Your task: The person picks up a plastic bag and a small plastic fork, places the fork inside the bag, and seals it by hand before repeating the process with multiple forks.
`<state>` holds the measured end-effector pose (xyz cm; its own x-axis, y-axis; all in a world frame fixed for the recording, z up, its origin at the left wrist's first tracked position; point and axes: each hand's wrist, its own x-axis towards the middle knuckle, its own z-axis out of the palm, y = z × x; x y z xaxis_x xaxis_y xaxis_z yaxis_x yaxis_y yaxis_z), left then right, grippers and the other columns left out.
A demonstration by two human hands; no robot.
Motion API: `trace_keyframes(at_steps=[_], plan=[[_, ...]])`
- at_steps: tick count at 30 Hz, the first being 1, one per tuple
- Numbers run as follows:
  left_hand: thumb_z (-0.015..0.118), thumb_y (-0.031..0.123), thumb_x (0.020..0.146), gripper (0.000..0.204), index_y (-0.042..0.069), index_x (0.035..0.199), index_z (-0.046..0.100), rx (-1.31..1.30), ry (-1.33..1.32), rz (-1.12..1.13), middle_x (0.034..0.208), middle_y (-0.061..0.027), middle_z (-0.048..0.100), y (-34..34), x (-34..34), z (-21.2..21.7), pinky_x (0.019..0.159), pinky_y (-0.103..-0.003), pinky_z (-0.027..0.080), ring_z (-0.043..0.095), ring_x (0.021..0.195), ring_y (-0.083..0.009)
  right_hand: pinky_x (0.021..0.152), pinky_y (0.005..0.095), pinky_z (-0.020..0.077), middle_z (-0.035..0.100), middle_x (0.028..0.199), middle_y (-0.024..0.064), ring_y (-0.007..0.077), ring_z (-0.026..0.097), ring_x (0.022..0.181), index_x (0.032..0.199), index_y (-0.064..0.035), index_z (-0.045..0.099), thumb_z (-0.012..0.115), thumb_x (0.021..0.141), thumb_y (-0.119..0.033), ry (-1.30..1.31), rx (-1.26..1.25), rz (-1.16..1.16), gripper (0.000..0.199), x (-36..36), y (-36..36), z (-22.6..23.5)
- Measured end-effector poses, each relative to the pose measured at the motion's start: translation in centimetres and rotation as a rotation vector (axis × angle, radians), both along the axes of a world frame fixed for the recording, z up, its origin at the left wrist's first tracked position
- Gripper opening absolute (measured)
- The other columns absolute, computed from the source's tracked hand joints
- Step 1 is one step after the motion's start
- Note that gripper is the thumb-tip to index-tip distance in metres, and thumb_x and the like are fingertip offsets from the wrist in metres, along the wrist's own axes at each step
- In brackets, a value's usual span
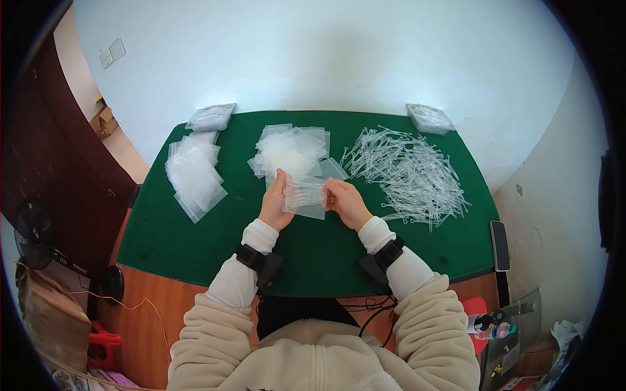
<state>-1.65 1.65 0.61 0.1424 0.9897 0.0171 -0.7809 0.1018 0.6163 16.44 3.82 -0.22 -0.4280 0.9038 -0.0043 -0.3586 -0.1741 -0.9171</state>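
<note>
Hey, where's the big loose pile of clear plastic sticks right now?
In the head view, the pile of clear sticks lies on the green mat, right of the right hand.

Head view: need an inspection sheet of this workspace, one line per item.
Surface: green mat over a wooden table, against a white wall.
Job's things: small clear bag with thin clear plastic pieces inside, held above the mat.
Clutter: empty bags pile; filled bags pile; loose plastic pieces heap; two packed stacks at the back corners; phone at the right edge.
Grippers: left hand and right hand each grip one end of the bag.
Cables: black leads below the wrist units.
Surroundings: fan, cardboard boxes, red stool.
</note>
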Motion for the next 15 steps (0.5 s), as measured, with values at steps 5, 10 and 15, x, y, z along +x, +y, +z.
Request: trace_keyframes(at_steps=[5, 10, 15], plan=[[0.047, 0.039, 0.092, 0.030, 0.013, 0.078, 0.049, -0.029, 0.025, 0.013, 0.068, 0.0044, 0.044, 0.0, 0.2, -0.1, 0.062, -0.025, 0.041, 0.045, 0.063, -0.0081, 0.056, 0.0238, 0.0386, 0.054, 0.067, 0.0006, 0.0100, 0.050, 0.059, 0.082, -0.0066, 0.057, 0.050, 0.093, -0.027, -0.028, 0.045, -0.018, 0.024, -0.5, -0.4, -0.2], [0.049, 0.038, 0.092, 0.029, 0.013, 0.077, 0.049, -0.030, 0.068, 0.011, 0.068, 0.0045, 0.044, 0.0, 0.0, -0.1, 0.062, -0.024, 0.041, 0.045, 0.063, -0.0077, 0.056, 0.0232, 0.0384, 0.055, 0.067, 0.0001, 0.0097, 0.050, 0.059, 0.082, -0.0064, 0.058, 0.052, 0.091, -0.026, 0.014, 0.014, -0.014, 0.023, -0.6, -0.6, -0.3], [0.049, 0.038, 0.092, 0.029, 0.013, 0.078, 0.049, 0.073, 0.127, 0.024, 0.068, 0.0046, 0.044, 0.5, -0.7, -1.1, 0.061, -0.022, 0.040, 0.045, 0.062, -0.0072, 0.058, 0.0223, 0.0387, 0.056, 0.070, 0.0002, 0.0096, 0.050, 0.060, 0.084, -0.0063, 0.059, 0.053, 0.090, -0.025, 0.036, 0.016, 0.002, 0.021, -0.9, -1.1, 0.3]])
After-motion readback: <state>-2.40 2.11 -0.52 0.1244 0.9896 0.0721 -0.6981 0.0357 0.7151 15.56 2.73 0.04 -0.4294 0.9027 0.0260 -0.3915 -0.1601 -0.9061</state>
